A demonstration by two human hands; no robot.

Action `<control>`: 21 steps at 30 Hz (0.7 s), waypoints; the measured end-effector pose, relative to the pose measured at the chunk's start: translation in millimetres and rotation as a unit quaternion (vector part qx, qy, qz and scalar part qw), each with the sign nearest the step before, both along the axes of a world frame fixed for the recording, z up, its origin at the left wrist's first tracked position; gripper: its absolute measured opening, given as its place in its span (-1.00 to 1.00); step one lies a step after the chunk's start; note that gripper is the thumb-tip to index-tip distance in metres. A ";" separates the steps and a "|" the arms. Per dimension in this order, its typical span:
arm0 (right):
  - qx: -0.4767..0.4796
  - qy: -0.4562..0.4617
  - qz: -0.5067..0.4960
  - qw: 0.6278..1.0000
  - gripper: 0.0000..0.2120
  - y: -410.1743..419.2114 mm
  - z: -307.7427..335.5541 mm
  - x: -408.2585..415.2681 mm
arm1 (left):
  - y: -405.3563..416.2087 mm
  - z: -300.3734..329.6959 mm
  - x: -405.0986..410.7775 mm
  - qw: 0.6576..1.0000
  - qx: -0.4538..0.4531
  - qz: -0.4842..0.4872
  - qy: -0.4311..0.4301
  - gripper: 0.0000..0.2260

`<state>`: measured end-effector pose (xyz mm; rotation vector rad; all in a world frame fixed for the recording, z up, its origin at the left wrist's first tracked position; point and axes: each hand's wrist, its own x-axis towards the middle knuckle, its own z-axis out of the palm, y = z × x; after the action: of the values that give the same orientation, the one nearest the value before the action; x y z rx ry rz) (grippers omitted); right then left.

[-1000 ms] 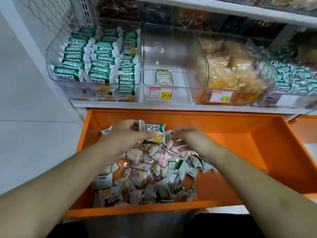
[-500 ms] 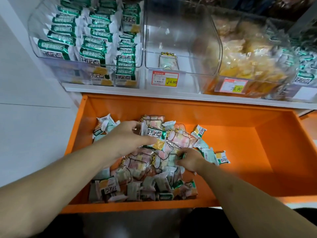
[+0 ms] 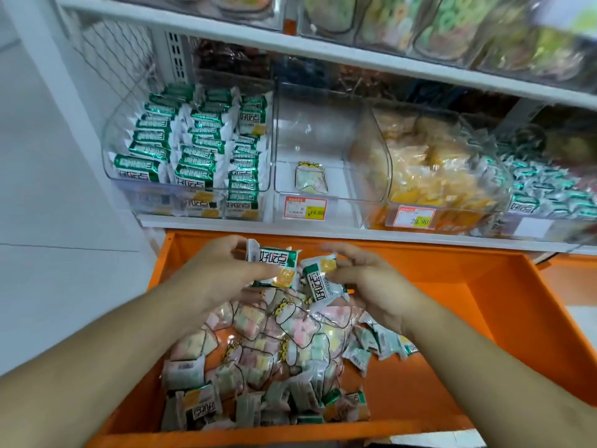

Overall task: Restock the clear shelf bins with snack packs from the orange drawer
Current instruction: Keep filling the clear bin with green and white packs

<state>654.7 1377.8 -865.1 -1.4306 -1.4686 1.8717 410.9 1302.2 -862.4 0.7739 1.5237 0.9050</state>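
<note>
A green-and-white pack (image 3: pixel 274 268) with a yellow patch is pinched by the left hand (image 3: pixel 223 273) above the orange drawer (image 3: pixel 452 286). A second, like pack (image 3: pixel 321 279), tilted, is pinched by the right hand (image 3: pixel 371 286) just at 3 o'clock of the first. A heap (image 3: pixel 274 344) of pastel clear bags and small packs lies below, at 6 o'clock. At 12 o'clock stands a nearly bare clear bin (image 3: pixel 323 150); at 10 o'clock a bin (image 3: pixel 190 147) is filled with green packs. Half a second ago the right hand was down in the heap; it has been raised beside the left.
</note>
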 end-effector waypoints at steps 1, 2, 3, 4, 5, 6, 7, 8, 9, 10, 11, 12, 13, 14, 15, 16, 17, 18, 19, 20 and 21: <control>0.005 0.036 -0.004 0.999 -0.63 -5.5 15.7 -1.1 | -2.2 7.3 -4.9 1.000 0.010 0.009 -0.002 -0.58; 0.007 0.069 -0.012 0.998 -0.71 -12.5 29.2 -1.2 | -5.2 17.1 -7.8 1.000 0.019 0.019 -0.011 -0.59; 0.013 0.093 -0.019 0.995 -0.74 -18.2 37.7 0.4 | -7.7 23.7 -11.3 0.999 0.026 0.027 -0.025 -0.59; 0.021 0.102 -0.026 0.994 -0.75 -23.4 44.7 1.5 | -10.3 30.0 -13.5 0.999 0.029 0.029 -0.035 -0.59; 0.027 0.108 -0.032 0.993 -0.75 -27.5 49.8 1.1 | -12.5 34.6 -15.4 0.998 0.030 0.027 -0.040 -0.56; 0.038 0.112 -0.036 0.992 -0.75 -31.3 56.0 -2.5 | -14.4 38.3 -16.8 0.998 0.029 0.027 -0.041 -0.50; 0.049 0.123 -0.037 0.991 -0.73 -33.4 61.4 -6.5 | -14.7 39.4 -18.2 0.998 0.029 0.030 -0.040 -0.44; 0.060 0.135 -0.041 0.988 -0.73 -34.6 68.1 -12.2 | -15.5 42.7 -17.7 0.998 0.034 0.036 -0.046 -0.43; 0.070 0.151 -0.042 0.985 -0.71 -34.7 73.6 -17.5 | -15.6 45.3 -17.1 0.997 0.042 0.041 -0.054 -0.44; 0.079 0.168 -0.045 0.982 -0.69 -33.7 77.8 -22.1 | -15.6 48.8 -15.8 0.996 0.052 0.043 -0.063 -0.45; 0.089 0.180 -0.046 0.979 -0.67 -31.9 79.2 -25.2 | -15.3 51.4 -15.2 0.995 0.061 0.047 -0.069 -0.46; 0.095 0.179 -0.052 0.978 -0.65 -31.0 81.8 -28.6 | -15.4 55.4 -13.2 0.994 0.073 0.045 -0.073 -0.49; 0.097 0.174 -0.061 0.978 -0.65 -29.6 82.9 -31.1 | -15.1 59.2 -11.5 0.992 0.084 0.045 -0.079 -0.52; 0.092 0.174 -0.073 0.978 -0.66 -29.0 84.0 -32.8 | -15.3 63.1 -8.7 0.991 0.093 0.044 -0.083 -0.54; 0.083 0.185 -0.086 0.975 -0.66 -27.9 83.2 -34.1 | -14.8 65.5 -6.2 0.990 0.100 0.046 -0.086 -0.54; 0.070 0.200 -0.100 0.972 -0.66 -27.4 82.7 -35.7 | -14.0 67.0 -4.3 0.989 0.104 0.047 -0.089 -0.55; 0.064 0.211 -0.107 0.970 -0.66 -26.7 81.6 -36.9 | -13.0 68.2 -2.1 0.989 0.107 0.047 -0.095 -0.56; 0.066 0.212 -0.111 0.969 -0.67 -26.1 80.2 -38.3 | -12.0 69.3 -0.8 0.988 0.110 0.048 -0.101 -0.57; 0.077 0.209 -0.112 0.968 -0.69 -25.7 78.6 -39.5 | -11.1 70.0 -0.1 0.987 0.113 0.047 -0.107 -0.59; 0.096 0.198 -0.108 0.970 -0.73 -25.7 77.9 -40.6 | -10.3 70.0 -0.2 0.986 0.117 0.048 -0.113 -0.60; 0.121 0.175 -0.098 0.972 -0.77 -25.7 77.3 -41.3 | -9.4 70.3 -0.4 0.984 0.119 0.049 -0.122 -0.62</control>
<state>613.4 1352.1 -787.8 -1.0283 -1.2798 1.6552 410.5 1292.8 -792.1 0.7316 1.2608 1.2253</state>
